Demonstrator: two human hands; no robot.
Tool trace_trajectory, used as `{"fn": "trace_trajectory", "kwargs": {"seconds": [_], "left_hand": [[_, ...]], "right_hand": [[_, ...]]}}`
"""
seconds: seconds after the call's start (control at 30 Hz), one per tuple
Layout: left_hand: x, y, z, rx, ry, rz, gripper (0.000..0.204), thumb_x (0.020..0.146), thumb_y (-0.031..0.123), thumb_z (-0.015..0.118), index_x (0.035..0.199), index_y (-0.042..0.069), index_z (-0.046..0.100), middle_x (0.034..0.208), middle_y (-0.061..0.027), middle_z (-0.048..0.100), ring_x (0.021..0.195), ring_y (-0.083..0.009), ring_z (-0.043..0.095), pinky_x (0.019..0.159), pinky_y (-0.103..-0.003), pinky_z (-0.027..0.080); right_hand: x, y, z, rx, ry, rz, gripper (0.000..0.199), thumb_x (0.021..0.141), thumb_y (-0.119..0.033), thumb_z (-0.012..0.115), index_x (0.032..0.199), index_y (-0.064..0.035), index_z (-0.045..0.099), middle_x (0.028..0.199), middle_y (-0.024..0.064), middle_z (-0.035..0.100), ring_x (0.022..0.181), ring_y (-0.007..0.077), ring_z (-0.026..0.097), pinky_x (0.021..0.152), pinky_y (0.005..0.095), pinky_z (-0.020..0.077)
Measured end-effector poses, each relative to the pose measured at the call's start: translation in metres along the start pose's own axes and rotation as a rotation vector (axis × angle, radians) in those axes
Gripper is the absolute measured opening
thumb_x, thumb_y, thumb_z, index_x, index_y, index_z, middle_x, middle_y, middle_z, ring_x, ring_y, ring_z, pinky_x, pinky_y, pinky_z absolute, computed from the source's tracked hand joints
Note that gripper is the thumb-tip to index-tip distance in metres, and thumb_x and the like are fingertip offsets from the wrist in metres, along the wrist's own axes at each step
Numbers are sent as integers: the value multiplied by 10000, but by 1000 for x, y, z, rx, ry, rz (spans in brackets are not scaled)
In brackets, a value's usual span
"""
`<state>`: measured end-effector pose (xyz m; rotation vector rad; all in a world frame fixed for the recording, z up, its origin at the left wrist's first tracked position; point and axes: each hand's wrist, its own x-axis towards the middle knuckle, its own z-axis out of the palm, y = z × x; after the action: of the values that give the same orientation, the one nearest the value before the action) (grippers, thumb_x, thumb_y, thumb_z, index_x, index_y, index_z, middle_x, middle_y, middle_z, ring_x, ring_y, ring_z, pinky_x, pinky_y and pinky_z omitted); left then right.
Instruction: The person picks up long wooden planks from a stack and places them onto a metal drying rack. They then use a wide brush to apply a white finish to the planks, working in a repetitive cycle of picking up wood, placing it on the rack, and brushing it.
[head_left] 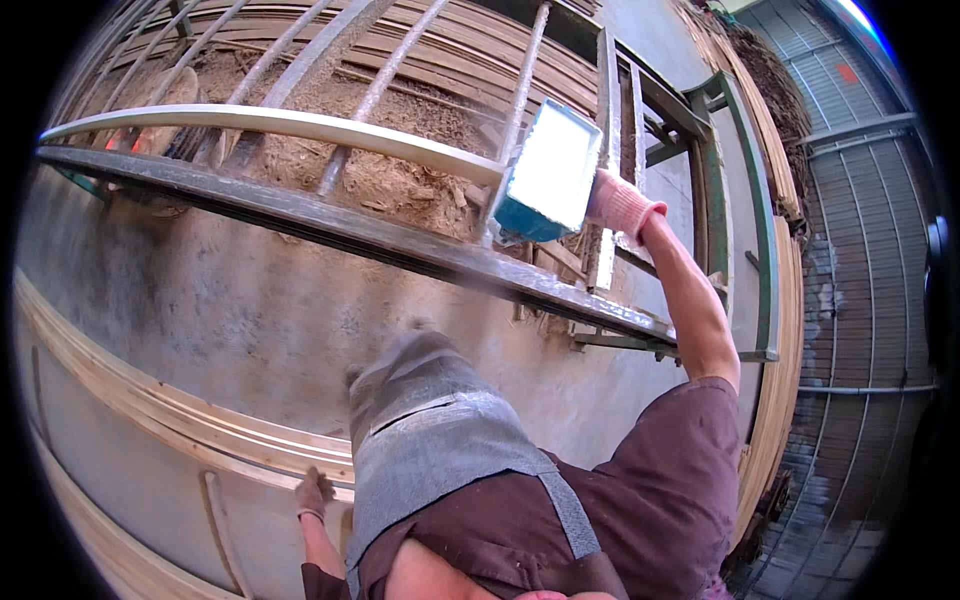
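My right hand (613,203), in a pink knitted glove, grips the right side of a blue rectangular tub (550,180) at the metal frame. White material fills the tub's open face; its fingers-side grip is partly hidden. A long pale wooden strip (300,122) lies along the frame, its right end close to the tub. Low on the left, my left hand (315,490), also gloved, is at the ends of several stacked wooden strips (215,425). It is too small and blurred to show whether its fingers close on one.
A dark metal rail (380,235) with crossbars runs across in front of me, sawdust and wood scraps (400,190) beneath it. Stacked boards (450,45) lie beyond. A green metal frame (765,230) stands at the right, beside long timber (785,330) and a ribbed metal wall (860,300).
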<state>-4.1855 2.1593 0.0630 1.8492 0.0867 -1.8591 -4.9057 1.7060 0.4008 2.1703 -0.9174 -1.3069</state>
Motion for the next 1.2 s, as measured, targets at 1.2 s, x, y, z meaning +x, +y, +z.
{"fn": "trace_trajectory", "kwargs": {"seconds": [1.2], "left_hand": [[-95,-184,280,-403,319,-99,412,916,367,640,995,-37,637,730,-130,624,525,-221,566,483,-332,454]], "right_hand": [[-34,65,163,489,183,114,369,980,-257,557,1297,-134,699,1301,47,719,1236,226,648,1027,405,490]]}}
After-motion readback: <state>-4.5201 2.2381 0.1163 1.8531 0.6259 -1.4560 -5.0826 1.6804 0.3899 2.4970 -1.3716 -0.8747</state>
